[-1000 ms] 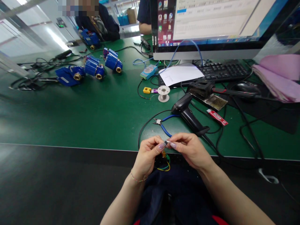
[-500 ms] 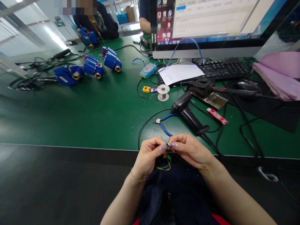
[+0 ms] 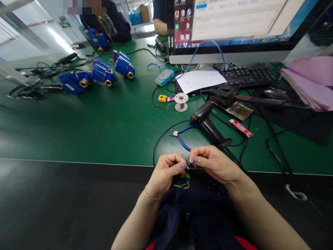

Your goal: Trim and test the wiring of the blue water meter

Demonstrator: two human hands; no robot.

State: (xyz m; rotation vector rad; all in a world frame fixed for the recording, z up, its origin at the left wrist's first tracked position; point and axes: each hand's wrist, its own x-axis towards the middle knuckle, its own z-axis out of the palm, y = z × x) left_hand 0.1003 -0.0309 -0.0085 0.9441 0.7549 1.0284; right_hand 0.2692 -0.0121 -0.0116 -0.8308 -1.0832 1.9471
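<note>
Over the table's near edge, my left hand [image 3: 165, 173] and my right hand [image 3: 213, 165] pinch a small metal-tipped part [image 3: 188, 162] between thumbs and forefingers. Thin yellow, green and orange wires [image 3: 183, 182] hang from it down toward my lap. Just beyond my fingers, blue-handled cutters [image 3: 182, 137] lie on the green table [image 3: 104, 125]. A black barcode scanner [image 3: 208, 125] rests to the right of the cutters.
A solder spool [image 3: 181, 101] and a yellow connector [image 3: 163, 98] lie mid-table. Blue valve units [image 3: 104, 73] sit far left among black cables. A monitor [image 3: 234, 24], keyboard [image 3: 247, 76], mouse [image 3: 275, 93], red tube [image 3: 240, 128] and pink cloth [image 3: 309, 83] fill the right. Other people sit at the far side.
My hands stay together on the small part, with the right fingers shifting slightly around it. The view has tipped a little.
</note>
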